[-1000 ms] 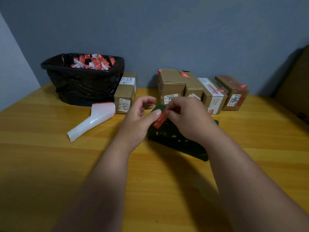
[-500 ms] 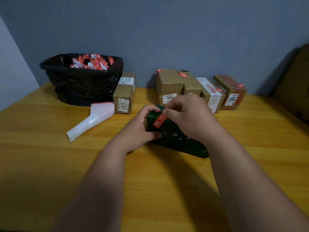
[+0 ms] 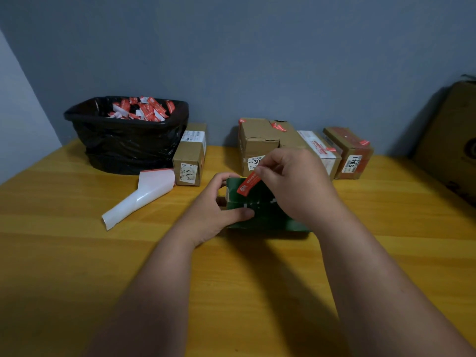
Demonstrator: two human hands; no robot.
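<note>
While the left hand (image 3: pixel 213 215) grips the green box (image 3: pixel 260 207), the right hand (image 3: pixel 291 181) pinches its red sticker (image 3: pixel 248 185).

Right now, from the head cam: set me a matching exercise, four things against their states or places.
Things:
1. red sticker
2. green box
3. black bin
4. white sheet

States or places:
A. lies curled on the table
B. gripped by the left hand
C. pinched by the right hand
D. holds red and white scraps

Pairs: 1-C, 2-B, 3-D, 4-A.
</note>
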